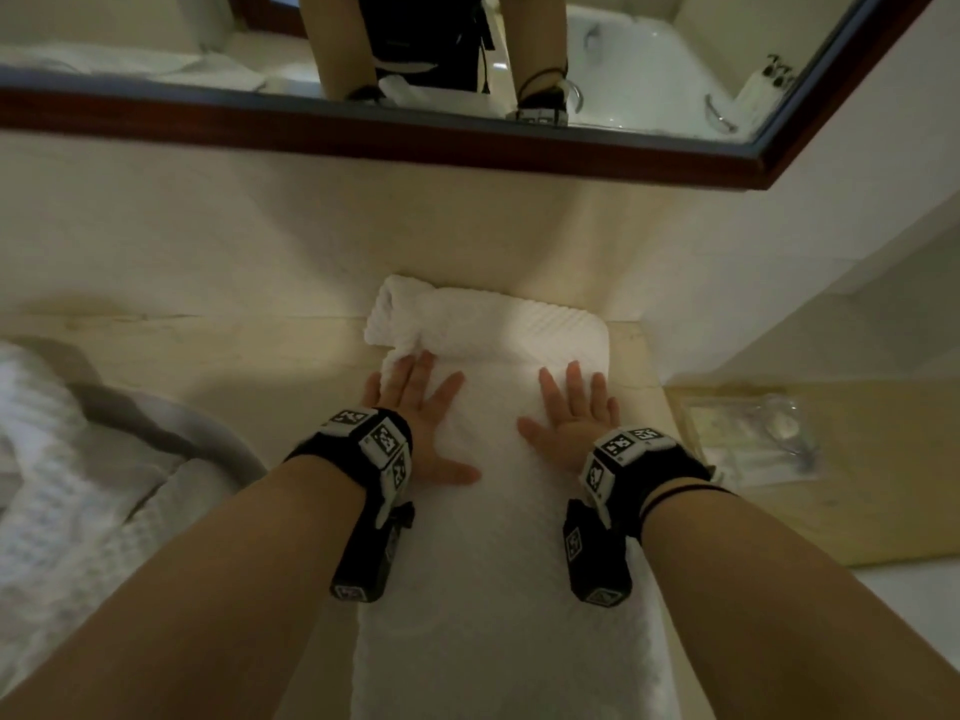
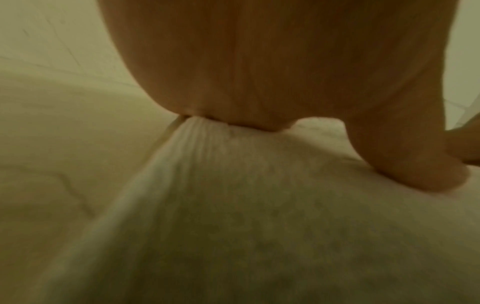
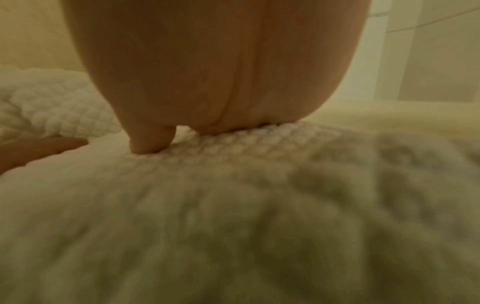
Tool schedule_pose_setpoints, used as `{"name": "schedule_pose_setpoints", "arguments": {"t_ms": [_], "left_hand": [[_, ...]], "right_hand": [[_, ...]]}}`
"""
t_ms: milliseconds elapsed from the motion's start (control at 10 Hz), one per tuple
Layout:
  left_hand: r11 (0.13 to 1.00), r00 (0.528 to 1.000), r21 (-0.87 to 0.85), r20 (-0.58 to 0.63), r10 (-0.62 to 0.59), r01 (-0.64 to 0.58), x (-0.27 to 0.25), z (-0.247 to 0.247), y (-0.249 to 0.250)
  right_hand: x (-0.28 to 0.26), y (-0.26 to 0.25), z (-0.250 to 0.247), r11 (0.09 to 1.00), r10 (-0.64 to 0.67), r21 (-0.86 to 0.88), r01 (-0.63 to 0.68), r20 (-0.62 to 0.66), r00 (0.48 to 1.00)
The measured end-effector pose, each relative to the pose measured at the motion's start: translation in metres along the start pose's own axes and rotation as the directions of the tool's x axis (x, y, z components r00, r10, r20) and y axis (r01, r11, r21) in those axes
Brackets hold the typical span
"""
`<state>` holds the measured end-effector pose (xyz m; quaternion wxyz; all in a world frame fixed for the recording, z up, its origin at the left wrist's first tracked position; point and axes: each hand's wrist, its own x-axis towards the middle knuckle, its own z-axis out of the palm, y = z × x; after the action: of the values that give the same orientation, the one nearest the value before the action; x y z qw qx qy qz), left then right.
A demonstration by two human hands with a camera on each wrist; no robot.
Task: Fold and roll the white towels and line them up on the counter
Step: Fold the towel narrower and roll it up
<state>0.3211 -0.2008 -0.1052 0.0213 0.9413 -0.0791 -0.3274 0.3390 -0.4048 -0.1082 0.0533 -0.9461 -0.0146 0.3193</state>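
A long white waffle towel (image 1: 493, 537) lies folded lengthwise on the beige counter (image 1: 208, 350), running from the front edge to the back wall. Its far end (image 1: 483, 319) is bunched up, most at the far left corner. My left hand (image 1: 415, 407) lies flat, fingers spread, on the towel's left side near that bunched end. My right hand (image 1: 576, 413) lies flat on the right side, level with it. In the left wrist view the palm (image 2: 259, 72) presses the towel (image 2: 233, 205). In the right wrist view the palm (image 3: 221, 72) presses the towel (image 3: 233, 205).
More white towelling (image 1: 67, 485) is heaped over a basin at the left. A clear wrapped packet (image 1: 753, 439) lies on a wooden tray (image 1: 831, 517) at the right. A dark-framed mirror (image 1: 467, 142) hangs on the wall behind the counter.
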Motion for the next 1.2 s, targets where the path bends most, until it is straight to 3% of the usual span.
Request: {"name": "schedule_pose_setpoints", "arguments": {"t_ms": [200, 300, 500, 600, 700, 800, 1000, 1100, 1200], "left_hand": [[0.999, 0.999, 0.032, -0.03, -0.039, 0.04, 0.001, 0.001, 0.005], [0.996, 0.997, 0.058, -0.048, -0.058, 0.061, -0.004, -0.002, 0.008], [0.989, 0.989, 0.065, -0.081, -0.125, 0.13, -0.041, 0.013, 0.041], [0.998, 0.998, 0.055, -0.047, -0.03, 0.032, -0.083, 0.037, 0.075], [1.0, 1.0, 0.018, -0.006, -0.022, 0.022, -0.117, 0.062, 0.091], [0.997, 0.996, 0.057, 0.065, -0.054, 0.05, -0.164, 0.108, 0.103], [0.991, 0.992, 0.044, -0.018, -0.126, 0.127, -0.22, 0.167, 0.099], [0.983, 0.981, -0.055, -0.073, -0.178, 0.174, -0.246, 0.191, 0.098], [0.956, 0.964, -0.191, -0.101, -0.245, 0.222, -0.265, 0.204, 0.099]], "right_hand": [[-0.018, 0.002, 0.007, 1.0, -0.012, -0.004, 0.012, -0.003, 1.0], [-0.055, 0.018, 0.028, 0.999, -0.046, -0.007, 0.047, 0.061, 0.997], [-0.104, 0.042, 0.065, 0.987, -0.086, -0.136, 0.087, 0.011, 0.996], [-0.129, 0.046, 0.07, 0.938, -0.285, -0.233, 0.258, -0.09, 0.954], [-0.146, 0.044, 0.08, 0.925, -0.277, -0.251, 0.286, 0.072, 0.958], [-0.171, 0.045, 0.099, 0.945, -0.216, -0.239, 0.222, 0.052, 0.975], [-0.233, 0.061, 0.145, 0.918, -0.312, -0.227, 0.325, 0.095, 0.946], [-0.256, 0.072, 0.164, 0.945, -0.269, -0.185, 0.269, 0.028, 0.963], [-0.277, 0.08, 0.177, 0.981, -0.194, -0.03, 0.193, -0.035, 0.98]]}}
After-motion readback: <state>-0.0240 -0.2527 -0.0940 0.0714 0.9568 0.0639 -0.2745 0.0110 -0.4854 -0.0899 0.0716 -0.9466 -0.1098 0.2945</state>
